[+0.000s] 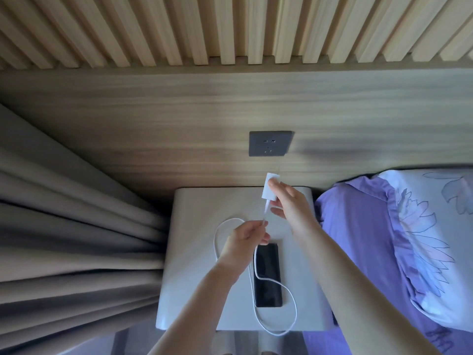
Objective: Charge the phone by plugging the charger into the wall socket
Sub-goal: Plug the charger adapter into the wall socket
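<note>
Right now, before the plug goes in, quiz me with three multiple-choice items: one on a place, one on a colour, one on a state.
1. Where does the phone lie?
A. on the bed
B. on the white bedside table
C. on the floor

2. What colour is the wall socket?
A. dark grey
B. red
C. yellow

3. What state is the charger in?
A. plugged into the socket
B. lying on the table
C. held in the right hand, below the socket

Answers:
B, the phone rests face up on the table.
A, a grey plate on the wood panel.
C, the fingers grip it while the left hand holds the cable.
</note>
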